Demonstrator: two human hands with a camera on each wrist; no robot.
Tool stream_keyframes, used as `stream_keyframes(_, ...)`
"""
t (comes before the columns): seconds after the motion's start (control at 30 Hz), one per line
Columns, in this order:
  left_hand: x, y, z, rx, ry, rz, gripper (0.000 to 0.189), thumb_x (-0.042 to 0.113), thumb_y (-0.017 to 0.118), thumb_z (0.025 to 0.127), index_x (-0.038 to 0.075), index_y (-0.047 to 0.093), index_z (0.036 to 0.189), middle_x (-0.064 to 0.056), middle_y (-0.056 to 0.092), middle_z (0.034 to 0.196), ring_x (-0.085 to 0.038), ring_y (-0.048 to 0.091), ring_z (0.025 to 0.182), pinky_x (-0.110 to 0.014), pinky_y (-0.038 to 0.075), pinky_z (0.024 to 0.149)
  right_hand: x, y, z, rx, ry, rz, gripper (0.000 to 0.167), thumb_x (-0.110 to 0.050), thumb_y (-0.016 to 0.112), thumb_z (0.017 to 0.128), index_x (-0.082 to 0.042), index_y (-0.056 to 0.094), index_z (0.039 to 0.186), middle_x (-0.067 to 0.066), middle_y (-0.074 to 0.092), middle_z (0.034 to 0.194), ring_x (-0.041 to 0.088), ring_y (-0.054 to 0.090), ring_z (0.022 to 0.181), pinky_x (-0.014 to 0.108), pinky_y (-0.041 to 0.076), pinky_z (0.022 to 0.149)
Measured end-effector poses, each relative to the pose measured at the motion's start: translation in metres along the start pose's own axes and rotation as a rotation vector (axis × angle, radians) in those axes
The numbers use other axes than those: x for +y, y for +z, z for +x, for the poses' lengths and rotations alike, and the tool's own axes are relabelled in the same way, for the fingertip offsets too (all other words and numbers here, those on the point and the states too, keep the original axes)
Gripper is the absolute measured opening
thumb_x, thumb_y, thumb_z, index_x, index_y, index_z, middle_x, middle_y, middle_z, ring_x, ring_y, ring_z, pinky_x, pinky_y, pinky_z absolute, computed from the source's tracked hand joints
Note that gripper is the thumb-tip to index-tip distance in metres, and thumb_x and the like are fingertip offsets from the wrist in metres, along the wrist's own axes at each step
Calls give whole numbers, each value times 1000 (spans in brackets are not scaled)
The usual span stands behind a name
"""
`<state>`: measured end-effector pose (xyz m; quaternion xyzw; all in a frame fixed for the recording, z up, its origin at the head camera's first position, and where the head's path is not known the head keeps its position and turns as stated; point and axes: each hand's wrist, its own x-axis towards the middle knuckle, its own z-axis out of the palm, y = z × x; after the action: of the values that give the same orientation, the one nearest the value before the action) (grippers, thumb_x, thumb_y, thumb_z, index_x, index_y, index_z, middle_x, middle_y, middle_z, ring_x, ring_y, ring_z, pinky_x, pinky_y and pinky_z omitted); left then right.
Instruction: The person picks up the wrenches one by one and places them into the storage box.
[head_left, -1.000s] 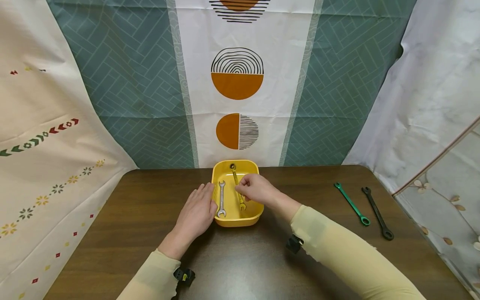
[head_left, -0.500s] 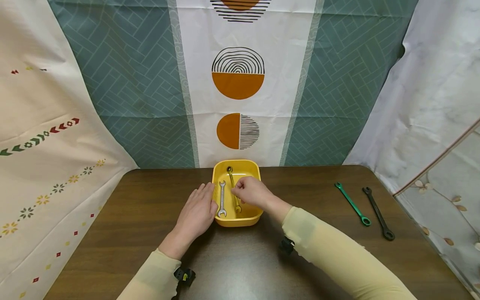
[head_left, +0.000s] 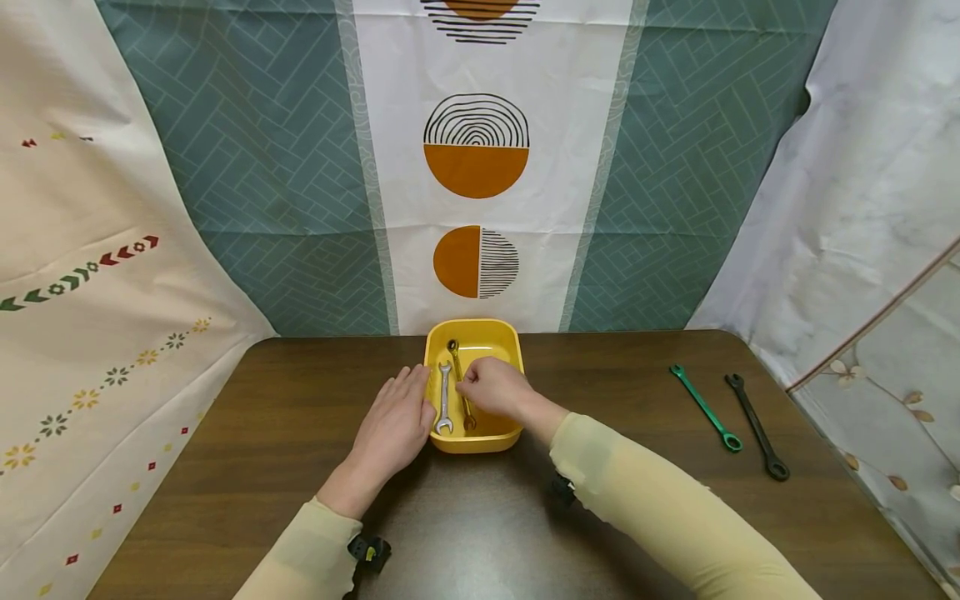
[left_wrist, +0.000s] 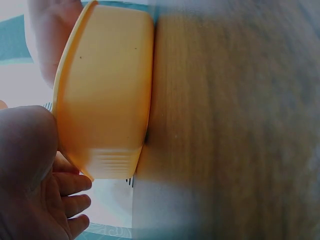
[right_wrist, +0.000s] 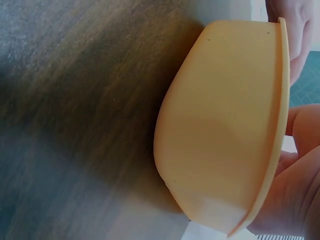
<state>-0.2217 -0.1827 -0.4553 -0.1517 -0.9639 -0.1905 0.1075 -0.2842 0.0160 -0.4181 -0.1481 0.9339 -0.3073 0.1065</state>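
Note:
A yellow plastic tub (head_left: pixel 480 444) stands at the far edge of the dark wood table. Inside it, a silver open-ended wrench (head_left: pixel 444 400) lies lengthwise along the left side. Just right of that, my right hand (head_left: pixel 497 387) pinches the middle of a gold-coloured combination wrench (head_left: pixel 454 354), whose two ends show above and below the fingertips. My left hand (head_left: pixel 397 418) rests with extended fingers against the tub's left rim. Both wrist views show the tub's outer wall (left_wrist: pixel 107 85), which hides the wrenches; the right fingers reach over the rim in the right wrist view.
On the right of the table (head_left: pixel 600 500) lie a green combination wrench (head_left: pixel 703 407) and a longer black one (head_left: pixel 756 427), slanted alike and apart. A patterned cloth (head_left: pixel 300 167) hangs right behind the tub, with pale cloths at both sides.
My right hand has shifted left inside the tub, bringing the gold-coloured wrench closer to the silver one. My left hand has stayed at the rim.

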Motion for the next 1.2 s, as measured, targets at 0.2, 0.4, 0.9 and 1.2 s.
stream_keyframes(0.2, 0, 0, -1, 6, 4, 3, 57, 16, 55, 111, -9, 47, 161, -26, 48, 167, -44, 41, 158, -58, 29, 131, 0, 6, 4, -8, 8, 10, 38, -25, 69, 109, -14, 64, 73, -4, 51, 61, 12, 46, 54, 26, 35, 51)
stream_keyframes(0.4, 0, 0, -1, 2, -2, 2, 57, 16, 55, 111, -9, 47, 162, -26, 47, 167, -43, 40, 159, -58, 29, 131, 11, 17, 16, -1, -7, -15, 46, -25, 70, 107, -15, 55, 65, -3, 45, 57, 14, 43, 51, 27, 34, 50)
stream_keyframes(0.9, -2, 1, 0, 28, 14, 3, 56, 14, 57, 110, -10, 49, 160, -27, 50, 164, -45, 44, 156, -58, 32, 130, 56, 47, 61, -66, 1, -62, 50, -39, 73, 104, -22, 60, 58, -9, 48, 49, 11, 49, 46, 28, 41, 47)
stream_keyframes(1.2, -1, 0, 0, 7, 4, -3, 57, 15, 57, 111, -9, 47, 161, -26, 49, 166, -44, 42, 158, -57, 30, 131, 57, 49, 62, -53, 6, -63, 52, -39, 75, 103, -22, 60, 56, -9, 47, 48, 11, 49, 45, 28, 40, 46)
